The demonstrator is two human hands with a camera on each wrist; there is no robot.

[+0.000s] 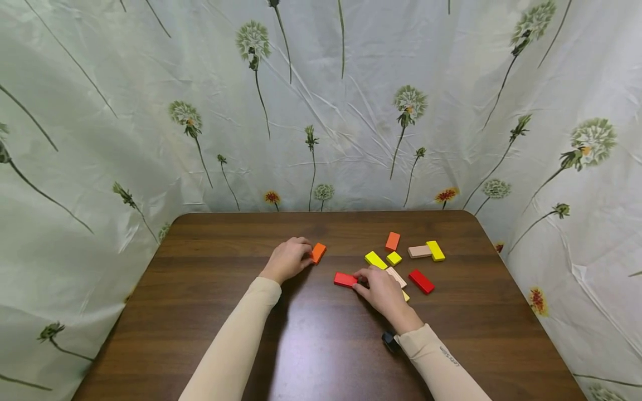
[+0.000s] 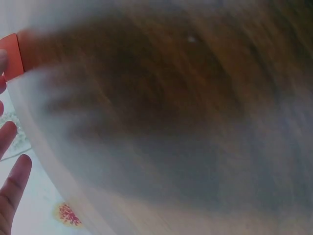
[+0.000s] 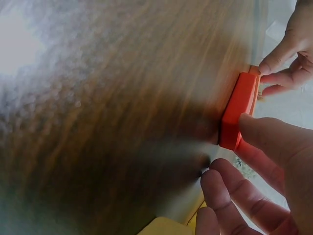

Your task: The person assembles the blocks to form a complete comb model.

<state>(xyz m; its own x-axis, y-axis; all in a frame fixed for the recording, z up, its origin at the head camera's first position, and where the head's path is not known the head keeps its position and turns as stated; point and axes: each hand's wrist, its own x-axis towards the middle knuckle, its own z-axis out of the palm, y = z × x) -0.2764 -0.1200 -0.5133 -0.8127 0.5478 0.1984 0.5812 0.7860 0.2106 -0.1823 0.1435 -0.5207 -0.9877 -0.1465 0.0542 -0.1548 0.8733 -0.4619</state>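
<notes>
My left hand (image 1: 289,259) pinches an orange block (image 1: 318,253) at the middle of the table, its thumb and index finger on the block's left side. In the left wrist view only that orange block's end (image 2: 13,58) and a few fingertips show. To the right, my right hand (image 1: 382,291) holds a red block (image 1: 345,279) by its right end between thumb and index finger. The right wrist view has the red block (image 3: 239,110) flat near the tabletop, the other fingers loosely bent beside it. Under and behind the right hand lie a pale wooden block (image 1: 396,277) and a partly hidden yellow one.
Right of the hands lie a second red block (image 1: 421,281), a second orange block (image 1: 393,241), a yellow block (image 1: 375,259), a small yellow piece (image 1: 394,258), and a pale block (image 1: 419,252) touching another yellow block (image 1: 435,250). A flowered curtain (image 1: 321,111) hangs behind the brown table (image 1: 200,312).
</notes>
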